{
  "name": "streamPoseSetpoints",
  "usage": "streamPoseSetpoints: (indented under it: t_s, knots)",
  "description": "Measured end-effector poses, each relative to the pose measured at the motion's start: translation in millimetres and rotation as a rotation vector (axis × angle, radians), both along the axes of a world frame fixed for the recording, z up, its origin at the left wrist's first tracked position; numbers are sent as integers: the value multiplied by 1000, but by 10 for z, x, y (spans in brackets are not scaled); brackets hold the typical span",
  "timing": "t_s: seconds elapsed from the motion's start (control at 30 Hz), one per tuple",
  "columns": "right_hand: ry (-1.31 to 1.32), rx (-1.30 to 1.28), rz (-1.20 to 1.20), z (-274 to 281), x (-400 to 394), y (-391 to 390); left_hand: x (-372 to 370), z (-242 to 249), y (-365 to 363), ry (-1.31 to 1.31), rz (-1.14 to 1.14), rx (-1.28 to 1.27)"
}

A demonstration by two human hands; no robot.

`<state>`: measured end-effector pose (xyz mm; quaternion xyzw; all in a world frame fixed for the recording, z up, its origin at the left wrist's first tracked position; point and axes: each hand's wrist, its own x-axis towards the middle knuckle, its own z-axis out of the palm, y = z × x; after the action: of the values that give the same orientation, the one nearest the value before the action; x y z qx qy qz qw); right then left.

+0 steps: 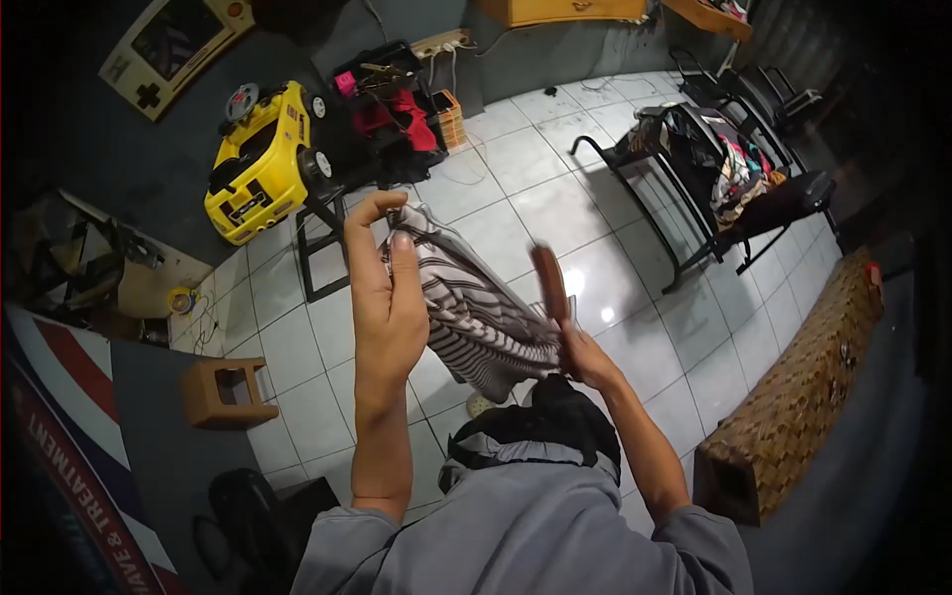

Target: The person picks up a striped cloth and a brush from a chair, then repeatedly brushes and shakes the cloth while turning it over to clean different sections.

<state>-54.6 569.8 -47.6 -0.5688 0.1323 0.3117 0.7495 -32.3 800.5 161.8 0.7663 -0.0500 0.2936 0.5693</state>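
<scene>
The left hand (387, 297) pinches the top edge of a striped cloth (476, 312), held up over the tiled floor (555, 169); the right hand (585, 357) is closed on a brown brush (548, 283), blurred, just beside the cloth's lower part. The cloth looks light, soft and limp, draping from the grip, so it is best held at an edge or corner. The brush seems stiff and light, taken by its handle

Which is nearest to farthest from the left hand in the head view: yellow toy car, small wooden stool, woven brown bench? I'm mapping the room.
From the left hand:
1. Yellow toy car, up and to its left by the wall.
2. Small wooden stool, lower left on the tiles; close to the car's rank.
3. Woven brown bench, far right.
</scene>
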Motion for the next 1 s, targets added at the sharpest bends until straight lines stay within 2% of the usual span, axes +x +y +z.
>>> streamPoseSetpoints:
  t_s: [0.03,0.07,0.13,0.2,0.23,0.27,0.4,0.47,0.53,0.57,0.63,0.7,0.77,0.83,0.9,0.93,0.97,1.0]
  knots:
    - [-59,35,-5,314,19,130,-69,67,-84,162,-88,-244]
    - [-117,71,-11,542,-9,228,-65,55,-105,172,-102,-241]
    - [-237,-88,113,941,-104,384,-34,12,-128,258,-304,-537]
    - [-671,-265,180,1025,-185,562,-2,-8,-145,248,-335,-576]
    - [-642,-285,269,974,-203,634,-11,25,-163,201,-276,-528]
    - [-641,-286,259,752,-218,643,-30,50,-164,156,-213,-479]
    - [-704,-946,717,-671,-305,362,-147,181,-97,42,-220,-570]
    - [-402,-1039,822,-1369,-464,34,-205,203,-63,44,-188,-554]
    - [-346,-1171,853,-2133,-631,-312,-228,174,-15,-34,-211,-629]
    - [-341,-1164,848,-2088,-621,-290,-267,229,-41,-35,-194,-628]
    - [-426,-1077,680,-1848,-508,-291,-265,233,-34,-11,-157,-613]
    - [-582,-990,333,-1556,-353,-104,-259,193,-50,32,-111,-570]
    - [-598,-682,135,-634,-176,161,-243,114,-74,43,-126,-549]
    - [-471,-365,74,247,-133,413,-230,93,-135,43,-132,-511]
    - [-750,-300,77,650,-197,579,-208,47,-162,38,-164,-527]
    - [-885,-269,125,715,-218,647,-197,35,-168,22,-191,-544]
    - [-866,-242,189,679,-238,701,-198,76,-198,-11,-102,-393]
    - [-848,-214,253,592,-254,748,-213,105,-185,-12,-97,-390]
